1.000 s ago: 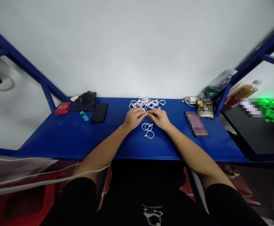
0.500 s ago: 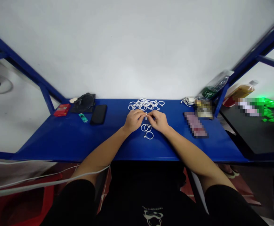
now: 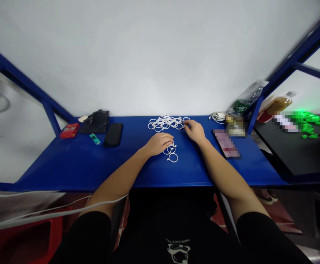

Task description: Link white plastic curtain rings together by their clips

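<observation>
My left hand point(image 3: 160, 143) is low over the blue table, its fingers close together and curled around the edge of a white ring that they partly hide. Under and beside those fingertips lie a few thin white rings with small tabs; the nearest single ring point(image 3: 173, 158) lies flat and separate. Farther back, a loose pile of white rings point(image 3: 165, 122) spreads along the wall side. My right hand point(image 3: 195, 131) is at the right end of this pile, thumb and fingers pinched at a white ring point(image 3: 186, 118).
Left on the table point(image 3: 138, 172) are a black phone point(image 3: 113, 134), a small green piece point(image 3: 95, 139), a red box point(image 3: 69, 130) and a dark crumpled item point(image 3: 98, 121). Right are a white cable point(image 3: 218, 117), a blurred phone point(image 3: 226, 143) and a plastic bottle point(image 3: 248, 99).
My hands were together holding a small white piece between the fingertips. They have parted: the left came down to the near rings, the right moved back and right to the pile.
</observation>
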Action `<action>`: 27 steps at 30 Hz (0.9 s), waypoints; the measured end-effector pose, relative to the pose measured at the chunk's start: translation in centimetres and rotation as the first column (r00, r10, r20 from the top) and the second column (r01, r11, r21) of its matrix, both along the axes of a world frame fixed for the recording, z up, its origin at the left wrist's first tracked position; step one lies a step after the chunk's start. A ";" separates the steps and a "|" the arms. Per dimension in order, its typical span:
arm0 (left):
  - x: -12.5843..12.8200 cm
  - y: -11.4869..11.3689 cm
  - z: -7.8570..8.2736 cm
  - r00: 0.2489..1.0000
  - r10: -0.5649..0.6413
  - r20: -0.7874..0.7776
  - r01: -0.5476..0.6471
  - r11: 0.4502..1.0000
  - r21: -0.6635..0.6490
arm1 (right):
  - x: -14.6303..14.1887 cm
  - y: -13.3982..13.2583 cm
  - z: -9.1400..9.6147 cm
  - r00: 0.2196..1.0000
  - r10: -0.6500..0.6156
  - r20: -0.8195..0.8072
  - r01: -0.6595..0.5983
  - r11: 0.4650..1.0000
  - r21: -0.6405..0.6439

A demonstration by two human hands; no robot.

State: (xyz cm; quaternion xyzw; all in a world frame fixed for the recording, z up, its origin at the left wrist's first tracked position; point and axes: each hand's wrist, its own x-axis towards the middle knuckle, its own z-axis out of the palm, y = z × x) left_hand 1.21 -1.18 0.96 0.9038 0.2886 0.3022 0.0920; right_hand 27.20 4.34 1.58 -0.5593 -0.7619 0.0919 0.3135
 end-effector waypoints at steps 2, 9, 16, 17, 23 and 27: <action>0.3 -0.3 -0.2 0.998 -0.052 -0.041 0.049 0.997 -0.063 | 0.4 0.5 -0.4 0.994 -0.061 0.094 0.069 0.994 -0.086; 0.7 -1.3 0.1 0.998 -0.006 0.064 0.018 0.983 -0.184 | -0.1 0.4 -0.5 0.973 -0.069 0.219 0.097 0.988 -0.119; 0.5 -0.5 -0.3 0.960 0.122 0.254 -0.116 0.993 -0.036 | -0.8 -0.7 0.4 0.995 0.024 0.095 -0.018 0.997 -0.069; 0.4 -0.3 -0.3 0.951 0.135 0.277 -0.138 0.990 -0.006 | -1.2 -1.0 0.5 0.996 0.058 0.070 -0.056 0.998 -0.039; -0.2 0.3 -0.6 0.906 0.226 0.358 -0.255 0.966 0.036 | -3.9 -3.2 0.6 0.920 0.386 -0.059 -0.379 0.919 0.105; -0.2 0.6 -0.8 0.902 0.247 0.355 -0.285 0.957 0.057 | -4.3 -3.5 0.3 0.870 0.481 -0.109 -0.460 0.871 0.173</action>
